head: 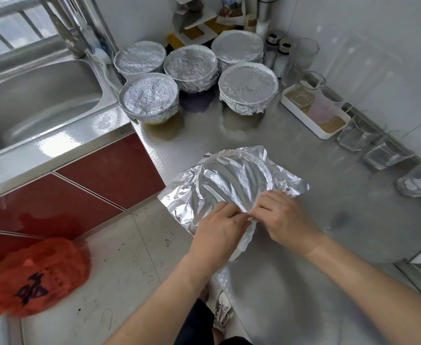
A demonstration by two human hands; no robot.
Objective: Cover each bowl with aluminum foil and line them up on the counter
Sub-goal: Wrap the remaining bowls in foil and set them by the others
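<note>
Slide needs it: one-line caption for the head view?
Left hand and right hand pinch foil over a bowl; five covered bowls behind.

I take the stainless steel sink [42, 95] as my reference. Behind it, a barred window [2, 33] admits pale daylight. To the right of the sink runs a textured steel counter [329, 207], backed by a white tiled wall [379, 58]. Below the sink, glossy red cabinet doors [105, 175] meet a grey tiled floor [119, 265] speckled with dirt.
</note>
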